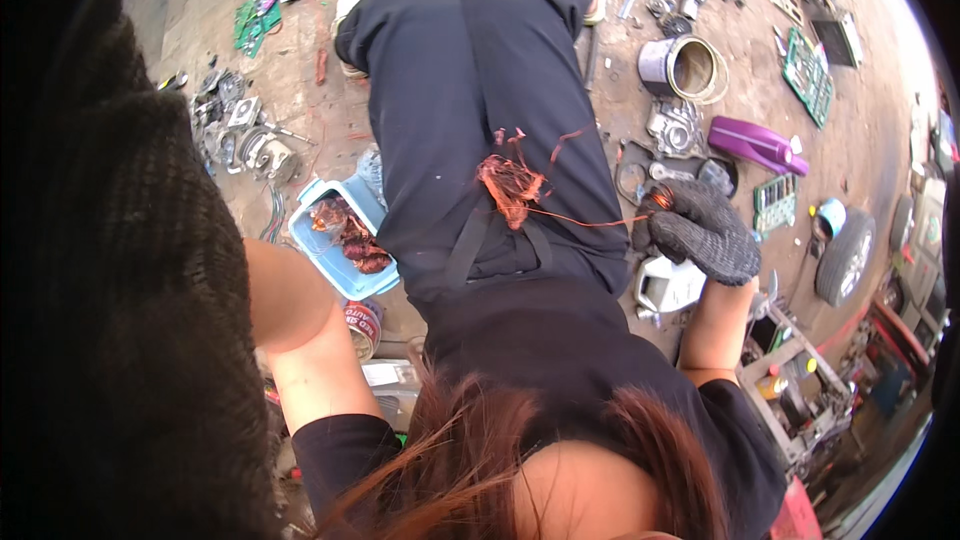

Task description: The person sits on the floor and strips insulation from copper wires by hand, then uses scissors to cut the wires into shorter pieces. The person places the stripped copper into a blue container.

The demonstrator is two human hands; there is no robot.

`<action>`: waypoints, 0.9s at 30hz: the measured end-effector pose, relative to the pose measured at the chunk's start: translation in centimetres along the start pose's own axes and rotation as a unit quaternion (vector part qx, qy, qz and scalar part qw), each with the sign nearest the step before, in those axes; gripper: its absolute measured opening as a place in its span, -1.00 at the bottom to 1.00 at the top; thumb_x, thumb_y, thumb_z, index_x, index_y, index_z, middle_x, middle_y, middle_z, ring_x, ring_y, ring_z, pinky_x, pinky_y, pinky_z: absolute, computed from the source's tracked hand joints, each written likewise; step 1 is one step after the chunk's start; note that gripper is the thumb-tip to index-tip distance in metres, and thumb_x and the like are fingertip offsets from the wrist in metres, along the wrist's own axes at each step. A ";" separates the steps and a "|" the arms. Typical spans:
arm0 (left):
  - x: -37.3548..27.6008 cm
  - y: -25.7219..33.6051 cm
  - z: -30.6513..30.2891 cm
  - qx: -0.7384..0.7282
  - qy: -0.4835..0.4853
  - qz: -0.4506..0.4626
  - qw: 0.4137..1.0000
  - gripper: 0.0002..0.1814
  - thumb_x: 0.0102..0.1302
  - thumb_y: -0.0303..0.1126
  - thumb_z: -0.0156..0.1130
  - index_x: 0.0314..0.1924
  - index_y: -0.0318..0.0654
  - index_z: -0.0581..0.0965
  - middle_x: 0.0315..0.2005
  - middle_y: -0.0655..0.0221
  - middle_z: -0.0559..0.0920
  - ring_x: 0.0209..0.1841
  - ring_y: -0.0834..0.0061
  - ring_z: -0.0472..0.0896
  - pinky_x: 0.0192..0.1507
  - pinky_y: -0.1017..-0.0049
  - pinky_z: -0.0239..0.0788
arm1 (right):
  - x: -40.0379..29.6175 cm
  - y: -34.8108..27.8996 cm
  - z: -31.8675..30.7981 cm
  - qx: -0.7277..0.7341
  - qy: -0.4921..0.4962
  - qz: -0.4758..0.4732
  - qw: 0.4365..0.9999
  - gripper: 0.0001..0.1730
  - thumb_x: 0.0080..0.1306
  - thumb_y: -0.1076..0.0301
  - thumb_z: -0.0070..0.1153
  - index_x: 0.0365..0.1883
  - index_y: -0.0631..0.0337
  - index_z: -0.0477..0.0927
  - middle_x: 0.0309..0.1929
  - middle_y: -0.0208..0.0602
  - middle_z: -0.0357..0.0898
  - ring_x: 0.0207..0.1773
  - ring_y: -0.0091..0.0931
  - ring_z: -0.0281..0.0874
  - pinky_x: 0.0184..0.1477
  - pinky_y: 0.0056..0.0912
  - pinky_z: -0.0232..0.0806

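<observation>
My right hand, in a dark grey knitted glove, is closed around a small wound bundle of copper wire. From it a single strand runs left to a tangled clump of copper wire lying on my lap. Loose wire ends stick out of the clump over my dark trousers. My left hand, also in a dark knitted glove, is raised so close to the camera that it fills the left side. Its fingers cannot be made out. Below my left forearm, a light blue plastic tub holds bundles of copper windings.
A paint can, metal engine parts, a purple plastic housing and green circuit boards lie to the right. A white jug stands beside my right wrist. Metal parts litter the floor at left, near a red-labelled can.
</observation>
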State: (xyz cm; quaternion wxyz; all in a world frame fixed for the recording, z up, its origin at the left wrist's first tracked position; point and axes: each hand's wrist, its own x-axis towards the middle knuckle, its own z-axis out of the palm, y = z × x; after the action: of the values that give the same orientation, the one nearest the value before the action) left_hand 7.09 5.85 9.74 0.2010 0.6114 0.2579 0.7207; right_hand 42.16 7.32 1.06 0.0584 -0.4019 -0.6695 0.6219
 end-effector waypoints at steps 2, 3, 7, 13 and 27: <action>-0.1 -0.5 0.5 -0.004 -0.005 0.002 1.000 -0.58 0.14 -0.41 0.24 0.02 -0.35 0.46 -0.09 0.19 0.56 0.00 0.33 0.50 0.09 0.39 0.28 | -0.1 -0.4 0.2 0.036 0.013 0.034 0.999 -0.69 0.22 0.18 0.00 -0.50 0.28 0.53 -0.63 -0.46 0.38 -0.66 -0.68 0.24 -0.62 -0.62 0.08; 0.1 -0.7 0.6 -0.004 -0.008 0.005 1.000 -0.58 0.13 -0.41 0.24 0.01 -0.35 0.47 -0.09 0.19 0.56 -0.01 0.32 0.50 0.09 0.39 0.28 | -0.2 -0.6 0.3 0.065 0.026 0.054 0.996 -0.69 0.22 0.18 0.00 -0.51 0.28 0.53 -0.63 -0.46 0.38 -0.67 -0.68 0.23 -0.63 -0.63 0.07; 0.8 -0.8 1.1 -0.006 -0.015 0.019 1.000 -0.59 0.12 -0.40 0.25 -0.01 -0.35 0.48 -0.11 0.20 0.56 -0.02 0.31 0.50 0.07 0.38 0.29 | -1.0 -0.1 0.5 0.217 0.076 0.117 0.966 -0.71 0.22 0.21 0.00 -0.46 0.31 0.50 -0.60 -0.39 0.43 -0.69 -0.69 0.20 -0.66 -0.66 0.00; 1.3 -0.9 2.4 -0.010 -0.034 0.011 0.999 -0.59 0.09 -0.39 0.27 -0.03 -0.34 0.49 -0.13 0.20 0.57 -0.04 0.29 0.51 0.04 0.37 0.30 | -0.9 0.9 0.5 0.281 0.133 0.144 0.939 -0.73 0.21 0.24 0.01 -0.42 0.32 0.46 -0.58 -0.32 0.47 -0.71 -0.70 0.18 -0.68 -0.68 -0.04; -3.0 -4.6 6.1 0.158 -0.136 -0.102 0.973 -0.61 0.03 -0.37 0.32 -0.10 -0.31 0.53 -0.18 0.20 0.58 -0.09 0.23 0.53 -0.02 0.35 0.32 | -1.0 0.8 0.9 0.308 0.166 0.095 0.932 -0.72 0.17 0.23 0.04 -0.46 0.32 0.44 -0.65 -0.39 0.37 -0.73 -0.71 0.10 -0.69 -0.67 -0.11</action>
State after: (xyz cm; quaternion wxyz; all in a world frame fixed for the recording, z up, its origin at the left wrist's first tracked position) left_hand 13.54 8.44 5.27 0.2075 0.6981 0.3993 0.5569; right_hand 42.65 5.95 0.55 0.2307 -0.5236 -0.3844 0.7245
